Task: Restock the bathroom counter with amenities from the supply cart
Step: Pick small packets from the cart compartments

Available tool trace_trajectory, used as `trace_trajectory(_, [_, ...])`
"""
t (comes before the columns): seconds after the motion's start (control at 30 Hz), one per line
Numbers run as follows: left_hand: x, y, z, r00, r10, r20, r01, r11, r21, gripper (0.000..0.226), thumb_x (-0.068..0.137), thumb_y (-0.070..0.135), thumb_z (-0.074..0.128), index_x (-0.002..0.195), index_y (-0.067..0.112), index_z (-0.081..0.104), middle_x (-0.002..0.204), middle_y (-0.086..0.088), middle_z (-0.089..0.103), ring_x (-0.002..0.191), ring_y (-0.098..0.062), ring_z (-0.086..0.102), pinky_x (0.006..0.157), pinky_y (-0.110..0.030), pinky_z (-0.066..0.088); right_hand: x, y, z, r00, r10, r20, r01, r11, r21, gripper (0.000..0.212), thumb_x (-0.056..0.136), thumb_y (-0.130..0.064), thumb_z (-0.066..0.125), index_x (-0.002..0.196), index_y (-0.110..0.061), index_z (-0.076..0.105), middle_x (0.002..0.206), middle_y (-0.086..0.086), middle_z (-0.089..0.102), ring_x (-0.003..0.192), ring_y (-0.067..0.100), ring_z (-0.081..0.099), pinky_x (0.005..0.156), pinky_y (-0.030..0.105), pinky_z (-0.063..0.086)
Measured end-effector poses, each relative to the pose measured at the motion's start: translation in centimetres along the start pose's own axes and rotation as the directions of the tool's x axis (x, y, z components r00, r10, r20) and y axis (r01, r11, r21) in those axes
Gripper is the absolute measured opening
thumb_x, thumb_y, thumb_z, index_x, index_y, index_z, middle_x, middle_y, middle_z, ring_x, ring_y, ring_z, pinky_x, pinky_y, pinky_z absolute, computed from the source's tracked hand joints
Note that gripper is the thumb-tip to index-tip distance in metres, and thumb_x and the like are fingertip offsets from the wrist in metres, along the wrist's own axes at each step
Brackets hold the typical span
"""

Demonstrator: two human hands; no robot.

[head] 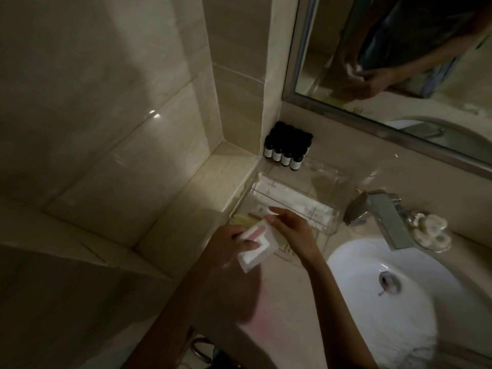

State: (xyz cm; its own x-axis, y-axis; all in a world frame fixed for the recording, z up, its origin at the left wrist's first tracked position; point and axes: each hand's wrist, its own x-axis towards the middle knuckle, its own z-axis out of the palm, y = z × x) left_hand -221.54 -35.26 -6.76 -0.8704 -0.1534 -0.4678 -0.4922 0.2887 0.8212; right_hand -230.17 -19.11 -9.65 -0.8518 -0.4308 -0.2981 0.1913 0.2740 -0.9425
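Beige polished stone counter (287,299) under everything, light dim. White oval ceramic basin (426,275) right of and nearer than clear acrylic tray (332,182). Tray flat in the wall corner, with long white sachets (292,198) inside. Chrome angular tap (383,217) just right of tray. Cluster of small dark bottles with white labels (286,149) behind tray, tight in the corner.

Left hand (234,241) just in front of tray's near-left end, fingers and thumb curled round a small stack of flat white square packets (255,249). Right hand (290,230) over tray's near edge, fingers mostly extended, tips at the stack's top corner. Pinching or only touching: cannot tell.

Packets judged light, thin, a bit floppy, wrapper probably slick, not fragile. Best taken by a corner or edge, thumb on top, fingers beneath, peeled off one at a time. Light pinch enough; some risk of the stack fanning and sliding out.
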Motion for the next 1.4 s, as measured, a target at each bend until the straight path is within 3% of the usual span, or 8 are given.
trace_trajectory(0.17, [0.8, 2.0, -0.5, 0.988, 0.118, 0.095, -0.118, 0.993, -0.005, 0.031, 0.076, -0.003, 0.074, 0.1, 0.014, 0.065, 0.08, 0.012, 0.064, 0.067, 0.007, 0.063, 0.06, -0.006, 0.045, -0.7, -0.5, -1.6, 0.981, 0.03, 0.19, -0.039, 0.998, 0.044, 0.018, 0.08, 0.0, 0.072, 0.097, -0.007, 0.07, 0.073, -0.017, 0.072, 0.073, -0.003, 0.066, 0.062, 0.008, 0.046])
trace_trajectory(0.37, [3.3, 0.5, 0.2, 0.958, 0.14, -0.251, -0.11, 0.986, 0.128, 0.039, 0.081, 0.002, 0.068, 0.119, 0.01, 0.062, 0.108, -0.008, 0.068, 0.095, -0.019, 0.065, 0.081, -0.028, 0.054, 0.6, 1.0, -0.5, 0.962, 0.217, -0.164, -0.184, 0.963, 0.197, 0.018, 0.076, -0.01, 0.079, 0.093, -0.006, 0.073, 0.073, 0.0, 0.071, 0.059, 0.005, 0.065, 0.054, 0.015, 0.051])
trace_trajectory(0.47, [4.4, -0.5, 1.0, 0.886, 0.342, -0.314, -0.209, 0.898, 0.388, 0.052, 0.083, -0.002, 0.061, 0.134, 0.008, 0.053, 0.131, -0.01, 0.058, 0.119, -0.021, 0.055, 0.097, -0.018, 0.04, 2.5, 1.9, 0.6, 0.913, 0.314, -0.26, -0.253, 0.937, 0.243, 0.017, 0.075, -0.016, 0.082, 0.086, -0.005, 0.073, 0.072, 0.002, 0.07, 0.06, 0.009, 0.063, 0.05, 0.015, 0.05])
trace_trajectory(0.57, [5.2, -1.3, 1.6, 0.929, 0.353, -0.114, -0.236, 0.8, 0.552, 0.054, 0.09, -0.002, 0.049, 0.143, 0.004, 0.039, 0.153, -0.011, 0.033, 0.142, -0.022, 0.029, 0.107, -0.013, 0.015, 4.5, 3.1, 1.3, 0.87, 0.392, -0.3, -0.339, 0.916, 0.214, 0.02, 0.072, -0.024, 0.084, 0.075, -0.01, 0.07, 0.067, 0.002, 0.066, 0.06, 0.013, 0.061, 0.049, 0.02, 0.047])
trace_trajectory(0.7, [6.6, -3.0, 2.3, 0.96, 0.277, 0.046, -0.245, 0.747, 0.618, 0.059, 0.088, 0.018, 0.031, 0.145, 0.005, 0.035, 0.155, -0.012, 0.027, 0.146, -0.025, 0.02, 0.115, -0.023, 0.011, 5.7, 3.8, 2.2, 0.859, 0.377, -0.347, -0.373, 0.924, 0.081, 0.029, 0.073, -0.036, 0.082, 0.063, -0.014, 0.067, 0.056, -0.001, 0.061, 0.056, 0.016, 0.059, 0.052, 0.027, 0.047])
trace_trajectory(1.03, [9.6, -3.7, 2.8, 0.98, 0.151, 0.126, -0.192, 0.587, 0.786, 0.061, 0.088, 0.014, 0.029, 0.149, 0.015, 0.026, 0.159, -0.006, 0.017, 0.148, -0.024, 0.006, 0.12, -0.043, 0.009, 7.1, 4.9, 2.3, 0.848, 0.316, -0.425, -0.425, 0.885, -0.19, 0.048, 0.077, -0.06, 0.069, 0.053, -0.019, 0.065, 0.052, -0.003, 0.063, 0.053, 0.014, 0.061, 0.053, 0.025, 0.046])
trace_trajectory(1.2, [10.0, -3.9, 3.1, 0.982, 0.16, 0.104, -0.171, 0.5, 0.849, 0.061, 0.069, 0.019, 0.025, 0.115, 0.012, 0.065, 0.12, -0.017, 0.064, 0.114, -0.035, 0.061, 0.088, -0.049, 0.052, 7.3, 5.4, 2.6, 0.824, 0.283, -0.49, -0.438, 0.867, -0.237, 0.054, 0.074, -0.067, 0.066, 0.056, -0.017, 0.066, 0.055, -0.002, 0.062, 0.056, 0.017, 0.061, 0.05, 0.025, 0.041])
trace_trajectory(1.4, [9.5, -2.9, 4.6, 0.997, 0.075, 0.024, -0.059, 0.514, 0.856, 0.055, 0.089, 0.02, 0.037, 0.144, 0.01, 0.041, 0.149, -0.025, 0.033, 0.138, -0.035, 0.035, 0.113, -0.051, 0.024, 6.5, 5.6, 1.6, 0.84, 0.291, -0.458, -0.45, 0.846, -0.285, 0.036, 0.078, -0.054, 0.07, 0.07, -0.019, 0.068, 0.066, -0.004, 0.066, 0.062, 0.013, 0.062, 0.052, 0.024, 0.044])
